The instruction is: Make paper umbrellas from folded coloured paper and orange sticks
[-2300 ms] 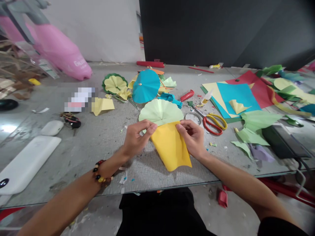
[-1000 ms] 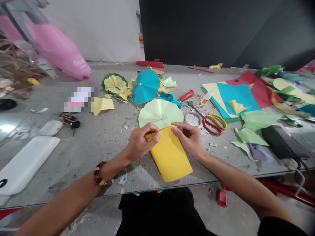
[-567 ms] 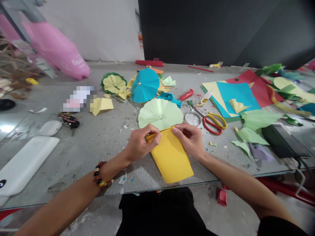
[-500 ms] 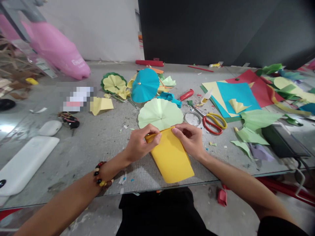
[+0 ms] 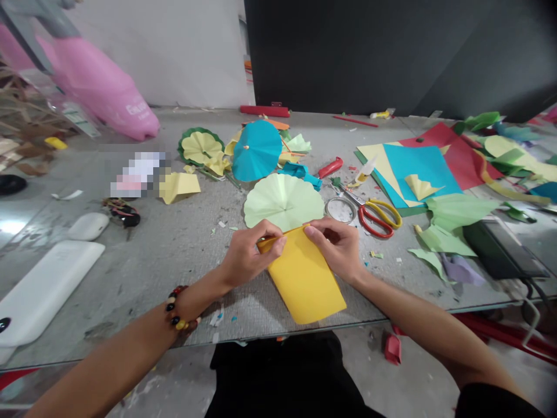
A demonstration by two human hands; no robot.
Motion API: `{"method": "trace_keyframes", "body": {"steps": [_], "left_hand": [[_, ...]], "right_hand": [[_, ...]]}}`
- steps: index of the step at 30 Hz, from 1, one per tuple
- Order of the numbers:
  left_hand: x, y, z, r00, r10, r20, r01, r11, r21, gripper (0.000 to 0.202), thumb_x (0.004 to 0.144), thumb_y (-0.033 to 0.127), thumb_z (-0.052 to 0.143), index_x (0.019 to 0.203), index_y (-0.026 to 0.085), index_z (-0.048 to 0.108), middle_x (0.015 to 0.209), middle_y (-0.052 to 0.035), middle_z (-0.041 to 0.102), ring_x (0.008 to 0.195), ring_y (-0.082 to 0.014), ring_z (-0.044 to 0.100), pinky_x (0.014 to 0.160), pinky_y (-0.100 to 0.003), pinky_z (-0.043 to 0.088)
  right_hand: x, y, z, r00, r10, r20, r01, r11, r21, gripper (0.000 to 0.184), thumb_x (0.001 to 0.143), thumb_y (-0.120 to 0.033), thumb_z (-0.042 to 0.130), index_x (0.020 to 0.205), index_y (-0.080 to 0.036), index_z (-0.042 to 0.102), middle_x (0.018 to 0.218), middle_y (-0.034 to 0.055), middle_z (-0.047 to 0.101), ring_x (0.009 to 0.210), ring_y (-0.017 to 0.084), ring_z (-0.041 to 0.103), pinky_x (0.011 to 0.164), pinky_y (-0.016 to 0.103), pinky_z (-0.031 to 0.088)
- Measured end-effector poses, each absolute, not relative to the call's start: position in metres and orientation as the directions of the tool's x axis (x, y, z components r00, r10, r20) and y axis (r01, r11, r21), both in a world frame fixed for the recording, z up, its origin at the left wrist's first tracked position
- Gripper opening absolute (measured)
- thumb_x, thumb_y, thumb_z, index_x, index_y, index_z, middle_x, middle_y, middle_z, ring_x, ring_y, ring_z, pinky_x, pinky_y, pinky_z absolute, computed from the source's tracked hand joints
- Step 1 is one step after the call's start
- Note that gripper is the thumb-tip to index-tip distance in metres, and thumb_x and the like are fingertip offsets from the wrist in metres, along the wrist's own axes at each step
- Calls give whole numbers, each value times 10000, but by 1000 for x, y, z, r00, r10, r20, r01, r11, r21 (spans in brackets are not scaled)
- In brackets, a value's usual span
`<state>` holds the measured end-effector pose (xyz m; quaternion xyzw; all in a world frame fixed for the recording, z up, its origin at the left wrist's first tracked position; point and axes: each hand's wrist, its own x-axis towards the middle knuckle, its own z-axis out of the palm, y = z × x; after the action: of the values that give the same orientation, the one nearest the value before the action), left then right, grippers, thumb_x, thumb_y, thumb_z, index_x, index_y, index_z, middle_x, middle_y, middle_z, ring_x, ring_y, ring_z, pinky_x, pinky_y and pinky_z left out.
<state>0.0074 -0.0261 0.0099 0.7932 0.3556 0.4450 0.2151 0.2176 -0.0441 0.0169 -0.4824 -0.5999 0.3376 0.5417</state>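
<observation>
1. Near the front edge of the grey table [image 5: 130, 290], a yellow paper sheet [image 5: 304, 281] lies in front of me, its far edge just beside a pale green pleated paper disc [image 5: 282, 200].
2. My left hand [image 5: 255, 252] is closed on the sheet's far left corner, pinching it between thumb and fingers. A beaded bracelet [image 5: 180, 306] sits on that wrist.
3. My right hand [image 5: 335, 248] grasps the far right part of the same edge, with its fingers curled over the paper.
4. Holding both ends of the far edge looks like a way to keep that edge lifted and under control, while the rest of the sheet needs no holding and rests on the table.
5. The sheet's long axis runs from the far edge toward me, leaning slightly to the right, and its near end stops just short of the table's front edge.
6. Nearest my right hand are a ring of wire [image 5: 340, 210] and red-and-yellow-handled scissors [image 5: 374, 219]. Beyond the disc stands a blue paper umbrella [image 5: 256, 151], with stacked coloured card sheets [image 5: 418, 165] off to the right.
</observation>
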Motion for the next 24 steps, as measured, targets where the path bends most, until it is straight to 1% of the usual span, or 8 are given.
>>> {"method": "trace_keyframes", "body": {"steps": [5,9,15,20,24], "left_hand": [[7,-26,10,352,759,547,372,-650,663,63,913,227,616,858,195,616,730,34,685,597,-77,603,574,-175,450],[8,-25,10,353,750,559,361,-660,658,48,907,211,620,861,195,614,739,38,689,597,-71,602,568,-167,443],[8,-26,11,355,767,534,372,-640,672,66,908,232,609,854,195,616,731,28,692,592,-81,602,560,-180,449],[8,-26,10,355,755,551,364,-655,663,54,905,224,620,858,198,616,729,34,692,589,-75,601,558,-174,446],[8,-25,8,356,758,546,362,-651,667,64,909,242,622,863,197,622,733,30,694,588,-80,602,563,-179,455]], "right_hand": [[218,-45,17,45,937,345,211,329,-921,163,856,-377,739,860,-223,789,736,17,720,585,101,552,523,242,427],[219,-45,16,47,937,347,214,330,-919,174,855,-390,738,860,-225,793,738,17,718,585,103,548,521,246,425],[219,-44,16,54,937,345,226,325,-918,183,850,-405,740,854,-230,796,719,16,706,589,108,549,527,254,428],[219,-44,16,50,937,347,223,328,-918,167,854,-390,739,854,-232,794,722,12,705,587,104,543,527,253,421],[219,-45,17,50,941,333,237,313,-920,186,855,-408,734,858,-232,795,731,16,709,593,109,552,532,259,433]]}}
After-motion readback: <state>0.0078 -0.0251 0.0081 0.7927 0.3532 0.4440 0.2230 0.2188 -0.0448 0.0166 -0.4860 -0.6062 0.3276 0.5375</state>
